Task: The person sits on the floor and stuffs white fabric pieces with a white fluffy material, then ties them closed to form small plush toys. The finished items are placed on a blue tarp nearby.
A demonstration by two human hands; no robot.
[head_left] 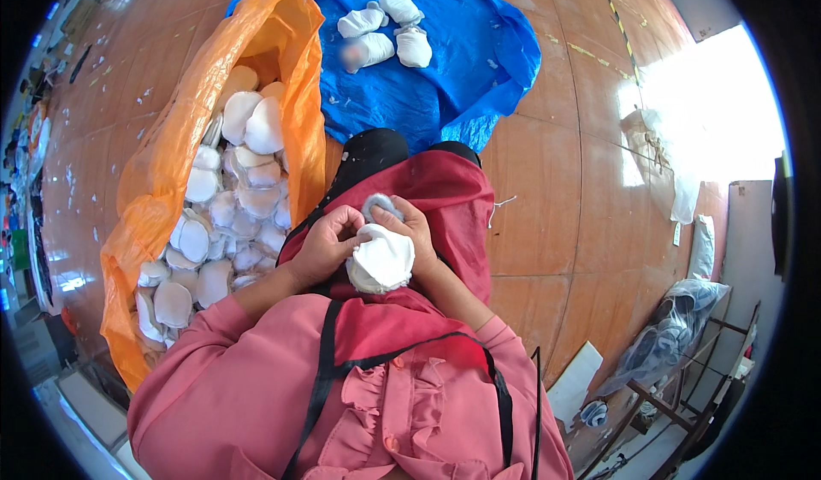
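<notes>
Above my lap, both hands are closed on soft round pieces. My left hand (329, 245) pinches the left edge of a white cloth bundle (381, 262), which is rounded and gathered. My right hand (419, 236) wraps round the bundle's right side. Between the fingertips, just above the bundle, sits a small greyish-white fuzzy pad (377, 204); whether it is joined to the bundle I cannot tell. To my left, an orange woven sack (299, 78) lies with its side gaping. Many loose white and cream rounded pads (235, 210) fill it.
A blue tarp (385, 108) is spread ahead of my knees, with several wrapped white bundles (413, 48) on it. Tiled floor (547, 172) lies to the right. A metal rack (676, 420) and a clear plastic bag (663, 334) stand at the lower right.
</notes>
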